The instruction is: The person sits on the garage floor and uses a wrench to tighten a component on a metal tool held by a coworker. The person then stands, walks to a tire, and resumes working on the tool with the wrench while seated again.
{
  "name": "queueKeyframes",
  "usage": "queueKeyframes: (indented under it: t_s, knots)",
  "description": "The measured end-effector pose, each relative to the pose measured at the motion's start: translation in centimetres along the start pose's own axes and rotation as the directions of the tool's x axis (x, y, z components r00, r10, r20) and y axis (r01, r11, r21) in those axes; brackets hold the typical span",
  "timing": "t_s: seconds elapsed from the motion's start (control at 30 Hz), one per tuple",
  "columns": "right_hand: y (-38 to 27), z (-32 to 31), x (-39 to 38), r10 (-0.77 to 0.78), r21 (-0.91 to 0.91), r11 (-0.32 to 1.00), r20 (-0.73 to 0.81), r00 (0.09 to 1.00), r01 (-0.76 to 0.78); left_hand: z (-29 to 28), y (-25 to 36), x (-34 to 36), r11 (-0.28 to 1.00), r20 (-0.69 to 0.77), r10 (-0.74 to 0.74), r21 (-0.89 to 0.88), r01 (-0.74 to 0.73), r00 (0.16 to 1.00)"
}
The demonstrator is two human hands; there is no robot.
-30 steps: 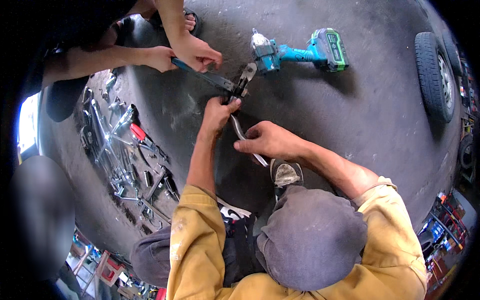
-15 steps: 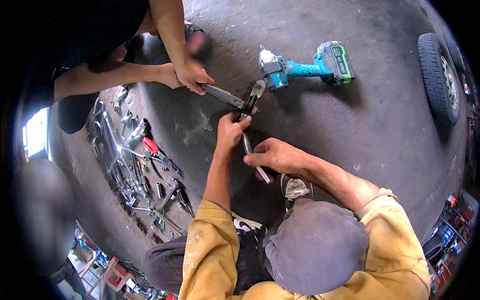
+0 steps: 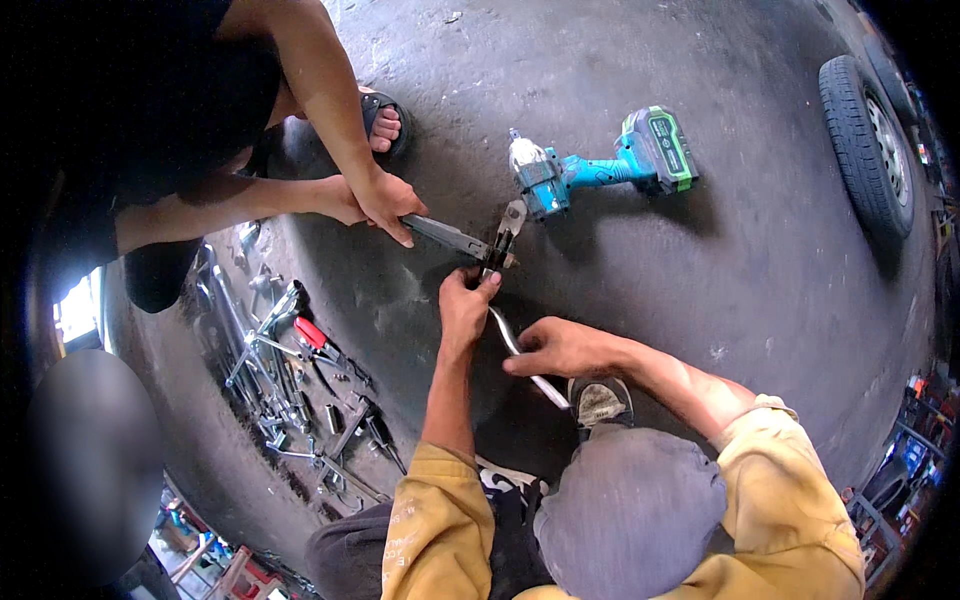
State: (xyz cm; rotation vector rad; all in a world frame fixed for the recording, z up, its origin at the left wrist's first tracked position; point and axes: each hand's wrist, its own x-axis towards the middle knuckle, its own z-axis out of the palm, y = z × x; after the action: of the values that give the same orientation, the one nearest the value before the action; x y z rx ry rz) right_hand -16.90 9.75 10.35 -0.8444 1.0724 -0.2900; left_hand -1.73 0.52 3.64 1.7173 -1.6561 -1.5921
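Note:
My left hand [image 3: 465, 305] grips a bent silver metal bar [image 3: 550, 390] just below a jointed dark metal fitting [image 3: 500, 250] with a holed end plate. Lower right, my right hand [image 3: 550, 348] curls around the same bar. A co-worker's hands [image 3: 380, 205] hold the long grey handle [image 3: 440, 232] that meets the fitting from the upper left; whether it is fixed to the fitting, I cannot tell. A teal cordless impact tool [image 3: 595, 172], with a dark green-edged battery, lies just beyond the fitting.
Spread wrenches, sockets and red-handled pliers [image 3: 315, 333] lie on the dark floor [image 3: 730, 290] at left. A wheel [image 3: 865, 150] stands at right. A co-worker's sandaled foot [image 3: 383, 128] is at top, my shoe [image 3: 600, 400] below. Cluttered gear [image 3: 910, 430] lines the right rim.
The joined bar, fitting and handle, with all four hands on them, appear lower and slightly right in the picture. The co-worker's hands still hold the handle. My grip looks much the same.

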Motion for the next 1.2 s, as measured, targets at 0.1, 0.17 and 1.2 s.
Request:
queueKeyframes:
  t_s: [0.1,0.17,1.2]
  knots:
    - [7.1,-0.1,-0.3,-0.023,-0.356,0.931,-0.269,0.963,-0.077,0.8,0.1,-0.1,0.996,0.064,-0.063,-0.064,0.067,0.996]
    - [6.6,-0.7,-0.6,0.005,-0.383,0.916,-0.281,0.96,-0.117,0.4,0.2,0.6,0.999,0.102,-0.034,-0.036,0.037,0.994]
    - [-3.1,0.3,-3.3,-0.281,0.124,0.947,-0.129,0.951,0.296,0.4,-0.3,-0.2,0.979,-0.034,-0.167,-0.121,0.161,0.985]
